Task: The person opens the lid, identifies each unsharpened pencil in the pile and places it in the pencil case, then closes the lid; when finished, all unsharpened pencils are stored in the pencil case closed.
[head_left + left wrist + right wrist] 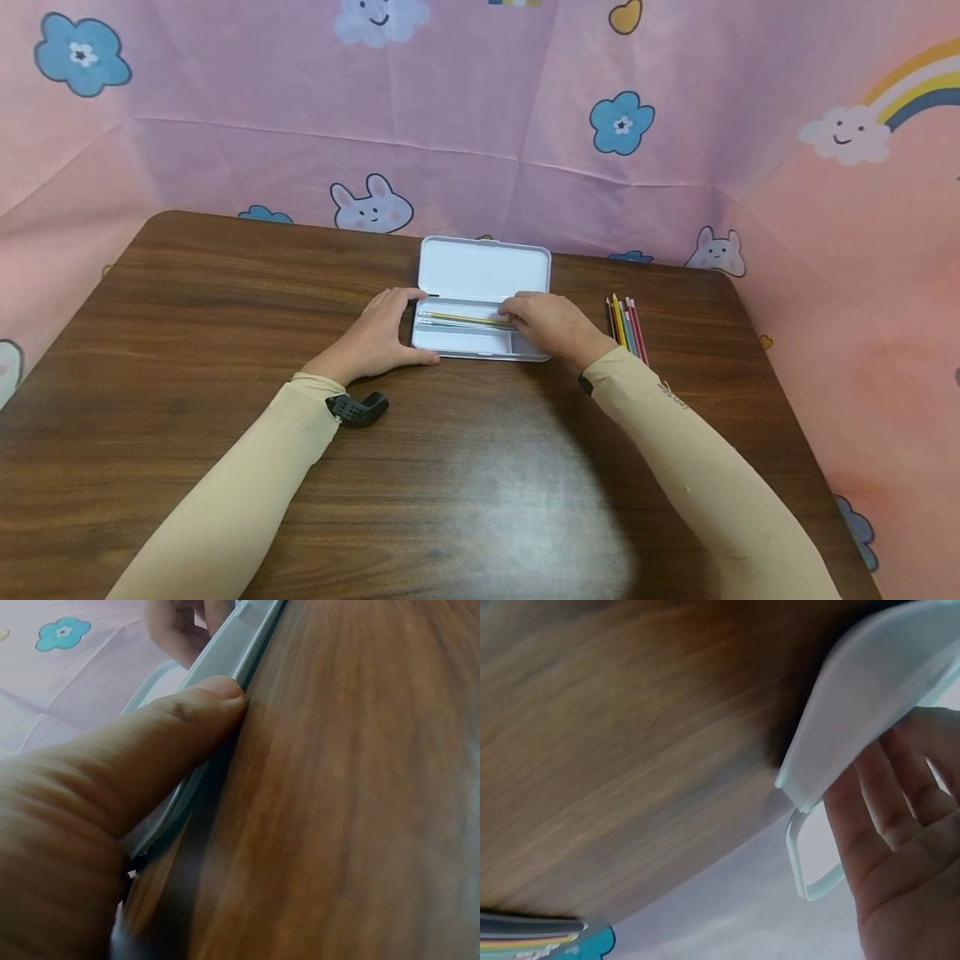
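Note:
An open white pencil case point(461, 342) lies on the table, its lid point(483, 268) tipped back toward the wall. Several pencils, one of them yellow point(465, 317), lie lengthwise in its rear compartment. My left hand point(375, 333) grips the case's left end, thumb along the front side and fingers at the back corner; the thumb point(180, 724) shows against the side wall in the left wrist view. Reaching over the right end, my right hand point(555, 323) has its fingertips down at the pencils. The case wall hides those fingertips in the right wrist view; I cannot tell whether they pinch a pencil.
Right of the case lies a bunch of colored pencils point(628, 327), partly behind my right forearm. The brown wooden table point(450, 500) ends at a pink patterned cloth point(465, 125) behind and on the sides. A black wrist strap piece point(358, 410) juts from my left wrist.

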The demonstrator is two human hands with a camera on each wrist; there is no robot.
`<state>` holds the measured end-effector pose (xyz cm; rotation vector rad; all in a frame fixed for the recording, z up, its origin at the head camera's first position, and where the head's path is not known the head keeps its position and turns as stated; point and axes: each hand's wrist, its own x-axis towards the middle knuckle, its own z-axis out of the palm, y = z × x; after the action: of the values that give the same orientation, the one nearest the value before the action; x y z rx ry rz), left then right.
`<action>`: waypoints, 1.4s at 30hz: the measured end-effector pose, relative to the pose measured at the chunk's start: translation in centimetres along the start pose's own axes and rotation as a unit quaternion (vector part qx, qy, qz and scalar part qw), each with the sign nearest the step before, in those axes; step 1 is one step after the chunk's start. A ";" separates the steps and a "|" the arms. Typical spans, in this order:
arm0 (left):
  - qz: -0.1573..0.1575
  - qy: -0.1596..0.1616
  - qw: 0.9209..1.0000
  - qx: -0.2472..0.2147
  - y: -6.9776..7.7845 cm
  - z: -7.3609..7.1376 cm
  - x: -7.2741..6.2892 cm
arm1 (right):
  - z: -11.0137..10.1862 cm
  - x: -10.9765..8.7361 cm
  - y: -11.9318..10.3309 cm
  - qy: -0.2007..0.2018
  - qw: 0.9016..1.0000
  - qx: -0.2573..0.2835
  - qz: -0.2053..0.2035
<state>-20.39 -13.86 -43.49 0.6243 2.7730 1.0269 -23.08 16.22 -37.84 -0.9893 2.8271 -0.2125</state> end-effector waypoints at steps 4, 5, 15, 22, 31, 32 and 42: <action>0.001 0.001 1.000 0.001 0.0 0.1 0.0 | -0.7 -1.1 0.2 0.001 1.000 -0.008 0.005; 0.002 0.001 1.000 0.000 0.0 0.1 0.0 | -0.9 -1.5 0.3 0.005 1.000 -0.006 0.007; -0.003 0.000 1.000 0.001 0.0 0.1 0.1 | -3.6 -8.7 3.9 0.091 0.989 0.090 0.066; 0.001 -0.003 1.000 0.007 -0.1 0.1 0.1 | -3.6 -15.2 8.9 0.077 0.960 0.163 0.215; 0.004 -0.002 1.000 0.015 -0.2 0.1 0.1 | -1.3 -18.6 10.6 0.015 0.923 0.276 0.269; 0.004 -0.002 1.000 0.015 -0.3 0.1 0.1 | -1.1 -18.5 10.5 0.015 0.923 0.278 0.268; 0.005 -0.003 1.000 0.015 -0.2 0.0 0.2 | -0.7 -17.2 9.9 0.009 0.918 0.268 0.291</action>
<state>-20.61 -13.88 -43.60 0.6442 2.7867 0.9863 -15.88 34.75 -37.51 -0.0258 2.6800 -0.8543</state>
